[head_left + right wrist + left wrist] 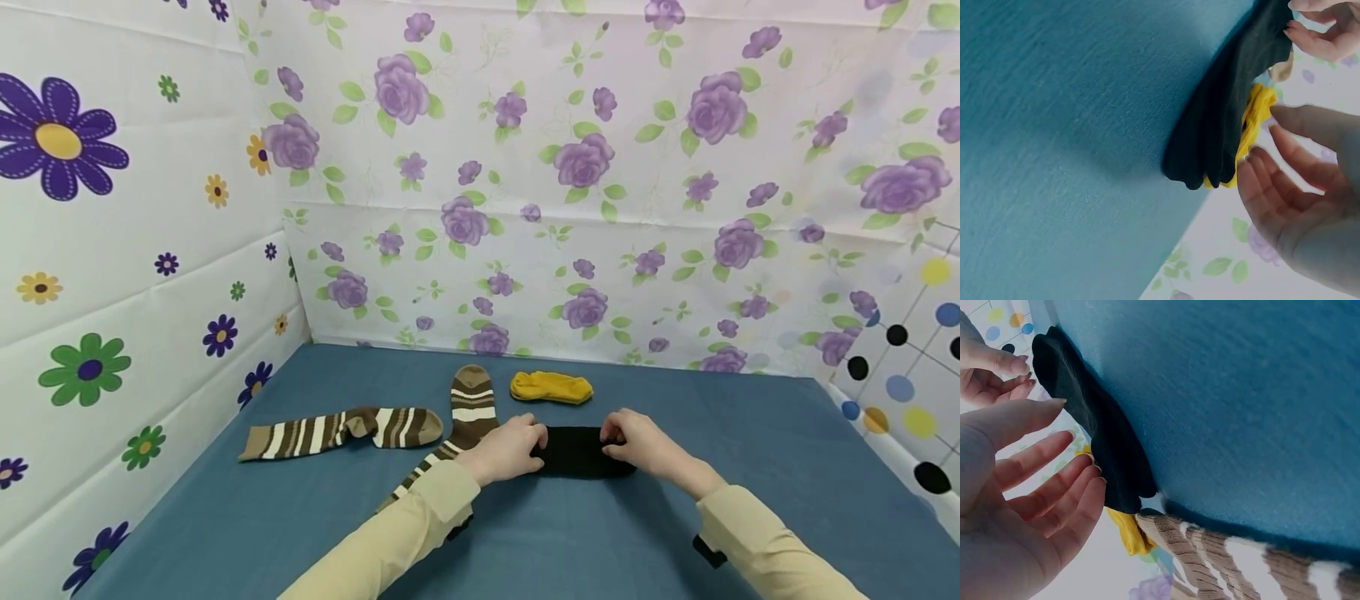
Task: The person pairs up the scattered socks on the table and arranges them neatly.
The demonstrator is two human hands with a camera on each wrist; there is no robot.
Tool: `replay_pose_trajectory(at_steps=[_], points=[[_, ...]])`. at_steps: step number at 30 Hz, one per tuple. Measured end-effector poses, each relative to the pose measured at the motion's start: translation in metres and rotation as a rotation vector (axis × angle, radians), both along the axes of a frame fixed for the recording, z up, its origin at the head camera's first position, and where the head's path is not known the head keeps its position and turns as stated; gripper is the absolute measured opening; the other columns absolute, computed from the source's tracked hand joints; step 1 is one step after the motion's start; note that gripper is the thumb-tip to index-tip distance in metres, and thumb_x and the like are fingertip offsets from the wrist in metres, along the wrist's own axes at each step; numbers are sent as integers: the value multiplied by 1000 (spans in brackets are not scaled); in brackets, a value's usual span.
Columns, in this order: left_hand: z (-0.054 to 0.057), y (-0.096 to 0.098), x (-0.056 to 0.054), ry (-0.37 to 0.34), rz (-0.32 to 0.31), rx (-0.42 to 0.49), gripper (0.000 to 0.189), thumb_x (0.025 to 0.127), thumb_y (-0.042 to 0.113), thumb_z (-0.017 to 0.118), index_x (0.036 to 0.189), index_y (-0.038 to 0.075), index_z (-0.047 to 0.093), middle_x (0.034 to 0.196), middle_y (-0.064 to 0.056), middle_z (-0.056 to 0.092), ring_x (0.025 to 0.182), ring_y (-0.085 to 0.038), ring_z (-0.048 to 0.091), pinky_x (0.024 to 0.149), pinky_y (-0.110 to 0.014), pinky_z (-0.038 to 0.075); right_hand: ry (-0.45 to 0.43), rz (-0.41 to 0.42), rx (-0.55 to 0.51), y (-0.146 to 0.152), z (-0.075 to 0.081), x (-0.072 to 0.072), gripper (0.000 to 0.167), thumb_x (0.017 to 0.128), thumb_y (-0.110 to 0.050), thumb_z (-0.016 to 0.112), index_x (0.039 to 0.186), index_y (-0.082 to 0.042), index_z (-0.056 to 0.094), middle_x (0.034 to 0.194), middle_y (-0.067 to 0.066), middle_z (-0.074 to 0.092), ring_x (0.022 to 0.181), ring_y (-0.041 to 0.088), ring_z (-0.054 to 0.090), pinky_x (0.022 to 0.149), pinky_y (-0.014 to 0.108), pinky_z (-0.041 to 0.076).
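A black sock bundle (573, 454), folded into a flat, longish shape, lies on the blue table between two hands. The left hand (506, 450) is at its left end, with thumb and fingers spread apart and loosely bent in the left wrist view. Over the right end is the right hand (643, 443); the right wrist view shows its fingers relaxed, with a gap between thumb and fingertips. Neither hand grips the black fabric (1094, 412). Behind the bundle sits a folded yellow sock (551, 387).
One brown-and-white striped sock (341, 432) lies sideways on the left. Another striped sock (472, 404) points away from the person, partly covered by the left forearm. The blue tabletop (750, 442) ends at a flowered backdrop (525, 275), with patterned side walls.
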State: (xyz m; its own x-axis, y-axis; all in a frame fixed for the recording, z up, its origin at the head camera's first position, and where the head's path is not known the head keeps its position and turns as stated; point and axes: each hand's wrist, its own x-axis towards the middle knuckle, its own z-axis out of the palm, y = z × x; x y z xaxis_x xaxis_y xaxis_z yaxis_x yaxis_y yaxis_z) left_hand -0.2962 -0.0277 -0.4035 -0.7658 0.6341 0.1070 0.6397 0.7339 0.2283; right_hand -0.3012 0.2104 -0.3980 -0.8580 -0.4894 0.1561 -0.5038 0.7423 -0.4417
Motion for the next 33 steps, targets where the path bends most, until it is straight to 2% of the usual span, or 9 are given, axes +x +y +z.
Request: replay_pose_trajectory(at_steps=[4, 10, 18, 26, 33], points=[[-1, 1, 2, -3, -9, -39, 21, 81, 21, 69, 98, 10, 62, 86, 0, 46, 80, -15, 48, 62, -23, 41, 15, 106, 33, -1, -4, 0, 13, 79, -4, 69, 88, -5, 59, 81, 0, 49, 71, 16, 49, 61, 31, 43], [-2, 1, 3, -2, -24, -67, 25, 80, 23, 71, 100, 11, 61, 88, -1, 47, 82, -17, 48, 64, -23, 42, -30, 133, 75, -2, -7, 0, 18, 78, -9, 71, 91, -5, 59, 82, 1, 49, 73, 18, 47, 64, 34, 42], [-7, 3, 2, 40, -35, -80, 24, 80, 18, 71, 101, 12, 62, 90, -1, 48, 84, -16, 48, 66, -24, 42, -106, 116, 108, -1, -12, 2, 24, 75, -8, 74, 93, -4, 59, 81, 3, 46, 74, 21, 47, 64, 37, 41], [-13, 8, -1, 63, -23, -98, 20, 81, 12, 67, 101, 12, 62, 90, -2, 48, 84, -17, 46, 65, -24, 41, -116, 60, 140, -5, -13, 4, 25, 74, -5, 74, 94, -5, 58, 80, 4, 44, 73, 20, 45, 64, 38, 40], [-14, 12, -4, 120, 13, -125, 17, 80, 10, 68, 96, 12, 64, 86, -2, 49, 79, -17, 48, 61, -25, 42, -119, -3, 160, -11, -13, 3, 23, 76, -4, 72, 94, -7, 59, 80, 4, 44, 71, 17, 43, 64, 37, 39]])
